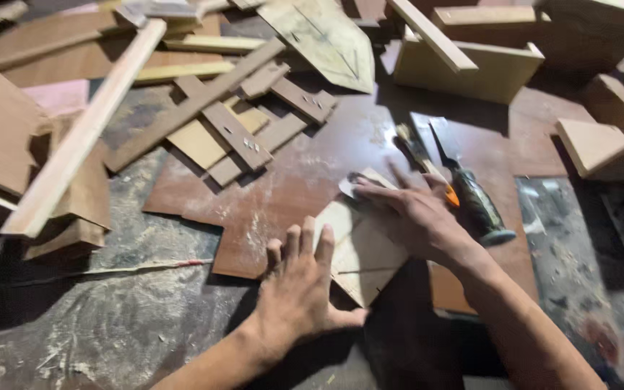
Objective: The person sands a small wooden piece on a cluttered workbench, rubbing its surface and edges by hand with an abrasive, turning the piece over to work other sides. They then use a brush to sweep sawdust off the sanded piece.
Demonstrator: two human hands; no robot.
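Pale plywood piece (pixel 359 249), pointed shape, lies flat on a brown board (pixel 283 195) at centre of the table (pixel 110 325); its long axis runs from near-right to far-left, far corner under the right hand, near corner pointing toward the person. Left hand (pixel 301 285) pressed flat on the near-left edge of the piece, fingers (pixel 324 242) extended and together, thumb out to the right, gripping nothing. Right hand (pixel 417 213) lies palm down over the far end, fingers spread flat, pressing a small grey scrap, possibly abrasive paper (pixel 352 184), onto the piece. Just right of that hand: a paintbrush (pixel 417 152) and a dark-handled knife (pixel 471 191), both lying roughly parallel, tips pointing away. Wood offcuts (pixel 232 123) scattered far left; a pale open wooden box (pixel 471 65) far right
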